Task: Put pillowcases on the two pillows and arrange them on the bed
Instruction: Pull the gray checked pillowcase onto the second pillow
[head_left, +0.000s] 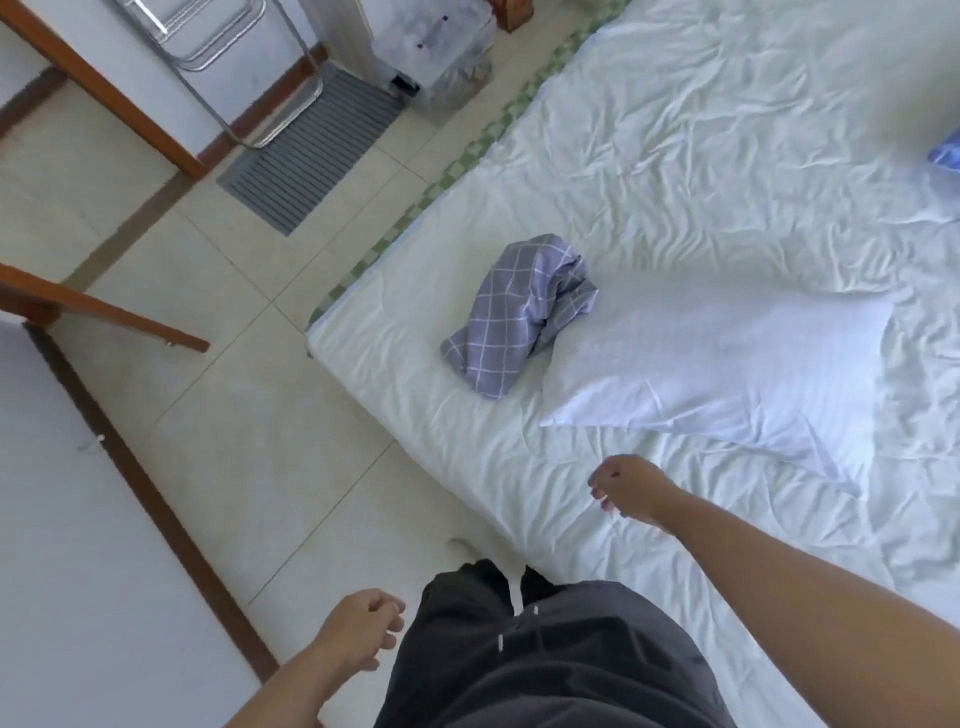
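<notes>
You stood at the bed (415, 395) corner. Your right hand (631, 488) hovered over the sheet, fingers loosely curled, holding nothing; your left hand (361, 631) hung half-closed and empty (beside your trousers). A bare white pillow (711, 364) lay touching the crumpled checked pillowcase (519, 312).

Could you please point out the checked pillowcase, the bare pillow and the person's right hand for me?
checked pillowcase (519, 306), head view, middle of the crumpled bundle.
bare pillow (717, 364), head view, centre of its top face.
right hand (631, 486), head view, back of the hand.
</notes>
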